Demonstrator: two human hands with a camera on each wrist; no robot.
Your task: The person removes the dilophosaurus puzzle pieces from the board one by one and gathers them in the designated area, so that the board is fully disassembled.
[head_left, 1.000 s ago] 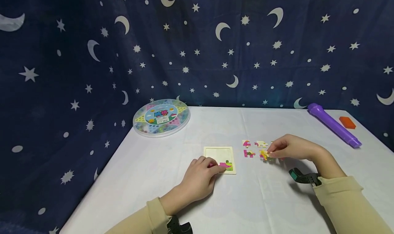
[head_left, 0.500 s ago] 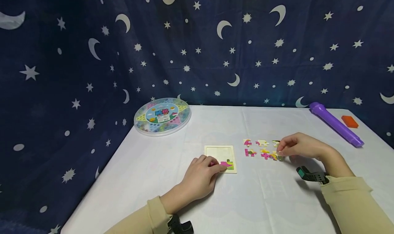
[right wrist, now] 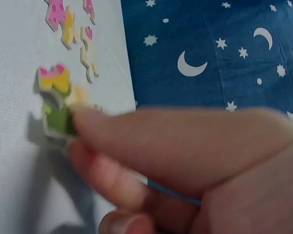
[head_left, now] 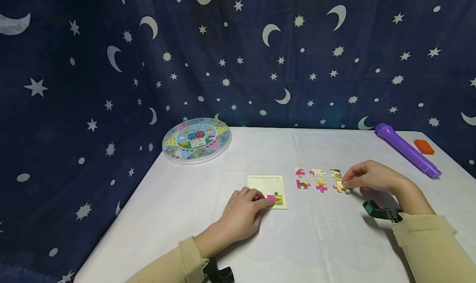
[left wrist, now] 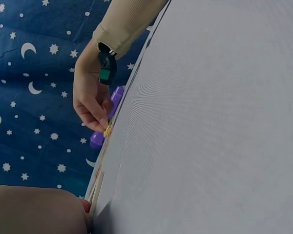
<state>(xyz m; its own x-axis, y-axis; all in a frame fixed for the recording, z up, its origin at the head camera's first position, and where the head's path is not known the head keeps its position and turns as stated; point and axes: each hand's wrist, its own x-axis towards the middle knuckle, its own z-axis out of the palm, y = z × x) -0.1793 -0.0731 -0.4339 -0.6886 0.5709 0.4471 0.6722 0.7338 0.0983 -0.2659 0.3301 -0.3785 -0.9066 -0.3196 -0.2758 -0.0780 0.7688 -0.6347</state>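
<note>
In the head view my left hand (head_left: 239,215) lies over the lower left of a square, cream puzzle tray (head_left: 284,192). Its thumb and bent fingers rest on pink and green puzzle pieces (head_left: 278,199) along the tray's bottom, covering part of them. To the right, my right hand (head_left: 375,179) pinches a yellow, green and pink puzzle piece (head_left: 339,187) between thumb and forefinger, low over the table. The right wrist view shows this piece's green corner (right wrist: 58,119) right at the fingertips, its shadow falling beside it.
Several loose pieces lie in two rows left of my right hand, among them a pink one (head_left: 303,184) and a white one (head_left: 317,172). Farther back are a round Chinese checkers box (head_left: 197,141), a purple microphone-shaped stick (head_left: 408,151) and an orange block (head_left: 424,147).
My right hand has slid the yellow, green and pink piece rightward, away from the pink and yellow piece beside it. My left hand has stayed on the tray.
</note>
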